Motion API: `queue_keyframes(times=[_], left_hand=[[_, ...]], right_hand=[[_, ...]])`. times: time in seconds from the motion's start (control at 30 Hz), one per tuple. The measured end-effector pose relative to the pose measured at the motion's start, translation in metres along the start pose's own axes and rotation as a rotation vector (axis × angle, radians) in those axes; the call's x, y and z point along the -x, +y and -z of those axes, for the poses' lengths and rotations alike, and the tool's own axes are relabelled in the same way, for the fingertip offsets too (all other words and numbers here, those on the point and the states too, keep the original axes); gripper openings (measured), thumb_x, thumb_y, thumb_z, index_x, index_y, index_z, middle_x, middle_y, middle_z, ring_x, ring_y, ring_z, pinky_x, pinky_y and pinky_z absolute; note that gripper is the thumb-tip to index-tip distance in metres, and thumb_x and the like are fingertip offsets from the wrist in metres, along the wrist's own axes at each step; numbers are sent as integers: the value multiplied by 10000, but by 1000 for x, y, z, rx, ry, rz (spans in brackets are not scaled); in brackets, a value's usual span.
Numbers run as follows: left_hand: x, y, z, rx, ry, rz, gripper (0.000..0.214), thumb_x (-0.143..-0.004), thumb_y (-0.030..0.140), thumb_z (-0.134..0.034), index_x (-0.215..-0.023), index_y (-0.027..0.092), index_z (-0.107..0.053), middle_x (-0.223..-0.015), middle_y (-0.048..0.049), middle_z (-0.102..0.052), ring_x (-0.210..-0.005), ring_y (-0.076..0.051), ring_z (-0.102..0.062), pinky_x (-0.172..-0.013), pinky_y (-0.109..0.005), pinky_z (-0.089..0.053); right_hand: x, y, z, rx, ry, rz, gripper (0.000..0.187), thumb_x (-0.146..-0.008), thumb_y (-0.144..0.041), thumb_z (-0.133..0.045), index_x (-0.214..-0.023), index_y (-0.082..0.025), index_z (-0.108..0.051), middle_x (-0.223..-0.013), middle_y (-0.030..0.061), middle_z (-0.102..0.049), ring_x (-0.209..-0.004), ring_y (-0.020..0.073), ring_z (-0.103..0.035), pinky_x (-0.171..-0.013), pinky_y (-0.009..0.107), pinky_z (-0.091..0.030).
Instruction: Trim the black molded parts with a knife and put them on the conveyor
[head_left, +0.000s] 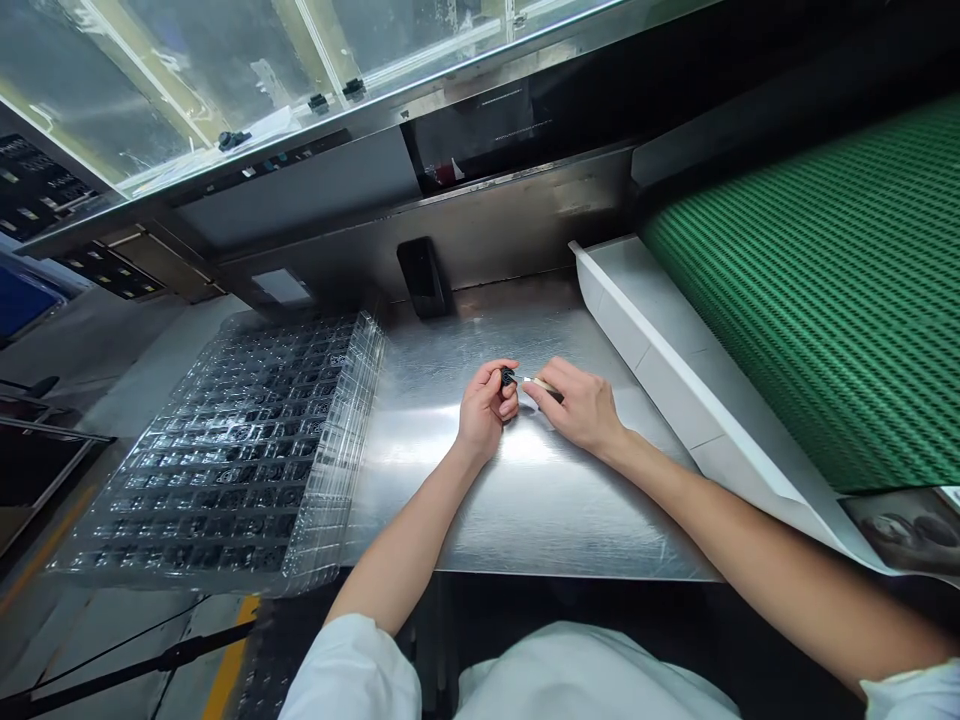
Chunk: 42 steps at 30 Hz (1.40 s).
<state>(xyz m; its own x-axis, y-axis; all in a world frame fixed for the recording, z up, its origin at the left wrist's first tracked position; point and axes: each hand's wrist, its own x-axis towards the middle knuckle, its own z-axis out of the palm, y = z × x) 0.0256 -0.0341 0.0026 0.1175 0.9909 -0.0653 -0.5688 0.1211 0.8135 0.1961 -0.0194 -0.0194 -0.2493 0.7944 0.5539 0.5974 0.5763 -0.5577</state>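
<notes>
Over the middle of the metal table [420, 400], my left hand [484, 408] pinches a small round black part [508, 376] between thumb and fingers. My right hand [581, 402] is closed around the handle of a thin tool [546, 386], its pale narrow tip pointing left. The tip reaches the black part or stops just short of it; I cannot tell which. The tool's exact kind is too small to make out, since my fingers cover most of its handle.
To the left lies a stack of clear plastic trays [225, 440] with dark parts in its pockets. A black phone [422, 277] leans against the back wall. On the right, a white raised guard [660, 370] borders a green conveyor belt [832, 290].
</notes>
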Motion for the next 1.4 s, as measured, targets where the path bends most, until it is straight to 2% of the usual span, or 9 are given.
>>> queue_keyframes(times=[0.2,0.33,0.47,0.63,0.77,0.9,1.0,1.23,1.4], left_hand=[[-1,-1,1,13,11,13,274,-903,384,-774,-1069,183,-691,-672,52,-450,-490,-57,-346,-493,-208,-237],[-2,0,3,52,25,29,218,-927,336,-736,-1074,184,-686,-694,46,-452,-496,-57,-347,-490,-206,-250],[-2,2,2,57,39,78,203,-940,331,-718,-1075,184,-683,-703,42,-449,-499,-62,-346,-488,-207,-257],[0,1,-1,53,7,119,235,-936,360,-719,-1080,181,-668,-699,40,-473,-488,-64,-357,-482,-208,-253],[2,-3,-6,42,-29,152,340,-859,419,-793,-1046,174,-651,-678,44,-492,-480,-57,-367,-477,-194,-230],[3,-2,-8,77,-45,187,340,-742,312,-828,-990,177,-640,-652,62,-482,-453,-47,-350,-471,-192,-220],[0,1,-5,112,17,189,271,-710,239,-773,-923,192,-612,-630,75,-451,-429,-44,-324,-458,-195,-187],[-4,0,3,144,-19,158,227,-682,273,-736,-791,213,-546,-538,93,-399,-369,-39,-232,-413,-198,-83],[-3,2,1,120,9,97,201,-684,286,-709,-824,206,-589,-511,96,-399,-375,-45,-221,-423,-191,-88]], right_hand=[[-1,-2,0,1,-2,-2,460,-1110,-546,-492,-823,-217,-634,-844,29,-623,-672,147,-518,-617,319,-312],[-4,-5,7,-31,59,-53,476,-1114,-565,-469,-820,-216,-603,-828,33,-602,-657,149,-492,-635,319,-341],[-6,-9,12,-89,76,-71,483,-1126,-578,-430,-864,-220,-620,-857,46,-616,-710,166,-532,-664,328,-376],[-6,-9,7,-162,63,-80,420,-1080,-584,-556,-886,-225,-655,-853,39,-621,-722,173,-548,-664,328,-401],[-6,-10,5,-228,71,-48,335,-1037,-531,-641,-911,-226,-703,-882,42,-656,-780,190,-600,-693,328,-444],[-6,-11,7,-220,151,14,309,-1033,-454,-635,-840,-217,-679,-815,25,-644,-733,177,-581,-682,318,-431],[-7,-10,10,-176,184,20,330,-1044,-454,-609,-819,-220,-671,-777,19,-628,-701,178,-569,-670,323,-422],[-8,-13,9,-126,112,65,353,-1038,-515,-600,-823,-253,-698,-771,58,-656,-711,250,-625,-666,394,-432],[-7,-8,8,-83,71,46,474,-1024,-609,-531,-858,-209,-724,-746,53,-632,-680,218,-588,-657,363,-414]])
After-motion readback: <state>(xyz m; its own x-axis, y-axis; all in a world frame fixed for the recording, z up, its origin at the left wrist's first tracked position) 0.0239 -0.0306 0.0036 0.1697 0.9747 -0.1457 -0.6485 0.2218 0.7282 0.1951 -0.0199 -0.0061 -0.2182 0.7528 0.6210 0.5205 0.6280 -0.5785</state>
